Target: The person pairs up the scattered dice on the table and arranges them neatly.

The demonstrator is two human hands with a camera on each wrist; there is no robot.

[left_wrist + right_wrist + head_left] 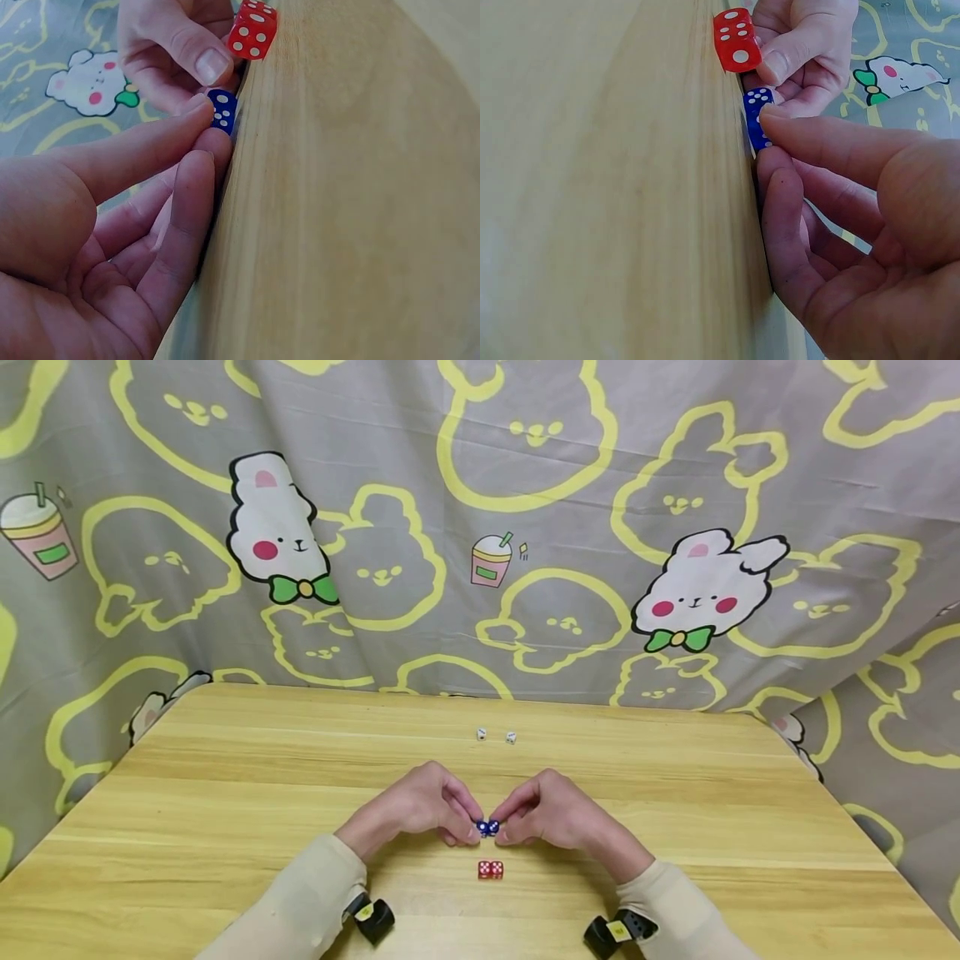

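Note:
Two blue dice with white pips sit side by side on the table in the middle of the head view. My left hand [427, 804] pinches the left blue die [482, 827] between thumb and fingers. From the other side, my right hand [551, 810] pinches the right blue die [493, 827]. Both hands' fingertips are low, right at the tabletop. In the wrist views, the fingers partly cover the blue die [223, 112] and its neighbour [757, 112]. Nearer to me, a pair of red dice [491, 869] lies side by side.
Farther back on the wooden table [300, 752] are two white dice, a left one [482, 735] and a right one [511, 737], with a gap between them. A grey patterned curtain [420, 552] hangs behind the table and along both sides.

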